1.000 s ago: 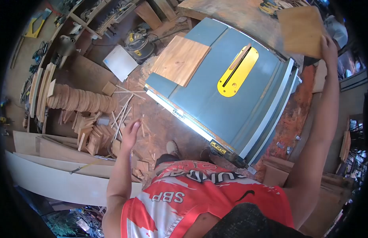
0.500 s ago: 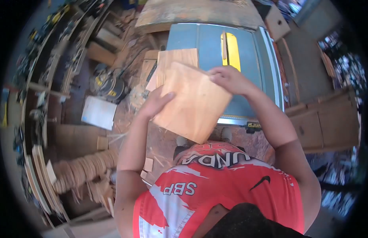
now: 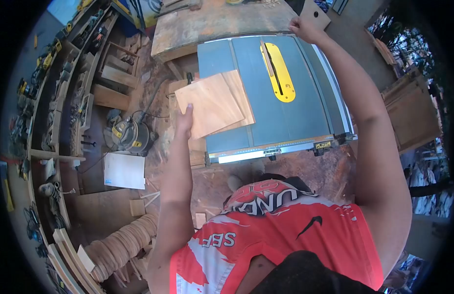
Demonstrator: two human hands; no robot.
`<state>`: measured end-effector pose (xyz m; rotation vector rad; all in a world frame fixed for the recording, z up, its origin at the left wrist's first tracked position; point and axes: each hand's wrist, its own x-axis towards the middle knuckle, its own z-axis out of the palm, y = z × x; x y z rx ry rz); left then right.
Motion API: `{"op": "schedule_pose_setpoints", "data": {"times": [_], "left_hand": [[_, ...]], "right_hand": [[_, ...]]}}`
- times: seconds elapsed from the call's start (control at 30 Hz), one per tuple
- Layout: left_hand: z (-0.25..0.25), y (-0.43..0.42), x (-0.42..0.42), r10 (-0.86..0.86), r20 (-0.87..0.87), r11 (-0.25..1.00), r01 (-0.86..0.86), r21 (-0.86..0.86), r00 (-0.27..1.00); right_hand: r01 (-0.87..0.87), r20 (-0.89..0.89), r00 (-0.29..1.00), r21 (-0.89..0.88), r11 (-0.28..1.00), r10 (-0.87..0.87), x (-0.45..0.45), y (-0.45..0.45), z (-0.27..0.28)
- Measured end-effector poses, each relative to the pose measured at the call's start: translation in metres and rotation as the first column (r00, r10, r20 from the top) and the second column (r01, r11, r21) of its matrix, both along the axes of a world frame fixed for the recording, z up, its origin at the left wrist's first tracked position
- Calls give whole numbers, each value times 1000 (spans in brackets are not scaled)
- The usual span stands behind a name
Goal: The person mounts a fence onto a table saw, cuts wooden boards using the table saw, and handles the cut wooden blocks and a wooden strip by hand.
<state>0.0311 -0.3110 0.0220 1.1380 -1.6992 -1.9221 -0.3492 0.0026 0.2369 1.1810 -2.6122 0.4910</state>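
Note:
My left hand (image 3: 185, 121) grips the left edge of a square wooden board (image 3: 209, 105), its thumb on top. That board overlaps a second wooden board (image 3: 242, 95) on the left part of the blue-grey table saw top (image 3: 227, 59). Stretched far forward, my right hand (image 3: 305, 29) is past the saw's far right corner with its fingers curled in. Whether anything is in those fingers is hidden. A yellow throat plate (image 3: 283, 81) with a dark slot is set in the saw top, a thin wood strip at its far end.
A worn wooden bench (image 3: 222, 22) adjoins the saw's far side. Beyond my right hand is a wood panel with a hole (image 3: 317, 17). On the floor at left are a shop vacuum (image 3: 131, 134) and a white sheet (image 3: 124, 170). Tool shelves (image 3: 65, 108) line the left.
My right hand has let go of the board and reached forward to the right. My left hand has moved the board forward and left, over the other board.

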Motion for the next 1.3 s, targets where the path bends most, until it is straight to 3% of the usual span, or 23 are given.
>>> {"op": "schedule_pose_setpoints", "data": {"times": [0.03, 0.1, 0.27, 0.33, 0.43, 0.47, 0.5, 0.53, 0.6, 0.67, 0.73, 0.77, 0.8, 0.83, 0.87, 0.9, 0.93, 0.97, 1.03, 1.1, 1.17, 1.23, 1.3], "left_hand": [[2, -1, -4, -2, 6, 1000, 2, -6, 1000], [7, 5, -6, -224, 201, 864, 290, -412, 954], [-21, 13, 50, -222, 197, 944, 262, -203, 955], [-44, 17, 115, -123, 396, 870, 291, -399, 910], [-60, 61, 224, -58, 547, 959, 199, -202, 835], [-58, 82, 272, -84, 627, 984, 163, -69, 774], [-101, 107, 342, 84, 681, 902, 235, -363, 728], [-103, 131, 382, 4, 627, 972, 144, -185, 779], [-135, 185, 468, 57, 903, 972, 182, -147, 427], [-145, 223, 516, -5, 941, 979, 191, -64, 340], [-166, 252, 563, -126, 951, 921, 389, 6, 283], [-179, 255, 582, -180, 952, 820, 573, 5, 249], [-188, 254, 593, -199, 956, 664, 747, -31, 216], [-199, 246, 603, -163, 960, 501, 857, -117, 226], [-201, 235, 596, -92, 937, 321, 901, -293, 338], [-186, 223, 580, -121, 901, 794, 585, -165, 417], [-78, 200, 463, 71, 862, 993, 44, -108, 501], [-94, 182, 464, 108, 728, 990, -8, -139, 677], [-96, 145, 437, 147, 688, 982, -21, -188, 711], [-93, 111, 409, 42, 627, 992, 45, -122, 778], [-101, 82, 394, -81, 545, 981, 163, -104, 834], [-166, 55, 402, -117, 456, 974, 193, -123, 882], [-201, 30, 403, -239, 508, 915, 367, -166, 827]], "right_hand": [[29, 15, 999, 92, 995, -30, -22, 1, -8], [35, 115, 992, 194, 980, -58, -48, -8, -20], [-41, 114, 993, 448, 893, -12, -124, -77, -114], [-22, -10, 1000, 462, 886, 30, -138, -104, -148], [-171, 15, 983, 469, 867, 185, -149, -141, -178], [-162, 156, 983, 526, 835, 93, -139, -145, -160], [-161, 283, 959, 581, 798, -13, -132, -151, -151], [-96, 345, 930, 567, 818, -130, -145, -162, -170], [-126, 345, 932, 599, 791, -113, -153, -172, -175], [-115, 354, 927, 578, 808, -122, -155, -177, -174], [-105, 347, 934, 498, 861, -86, -167, -193, -176], [-82, 115, 993, 562, 823, 20, -146, -197, -134], [-238, 32, 939, 780, 579, 343, -140, -216, -101], [-131, -41, 980, 608, 783, 197, -131, -219, -64], [-273, 276, 931, 96, 957, 237, -196, -242, -84], [-385, 338, 848, -136, 913, 408, -227, -243, -61], [-460, 592, 600, -294, 837, 538, -191, -235, -6], [-148, 540, 695, -537, 830, 474, -86, -202, 53], [-365, 288, 749, -572, 734, 597, 3, -158, 109], [-588, -143, 807, -292, 754, 573, 6, -108, 113], [-508, 170, 832, -148, 848, 528, 90, -35, 99], [-447, 607, 654, -171, 878, 451, 191, 31, 56], [-138, 835, 549, 47, 989, 37, 288, 82, -5]]}}
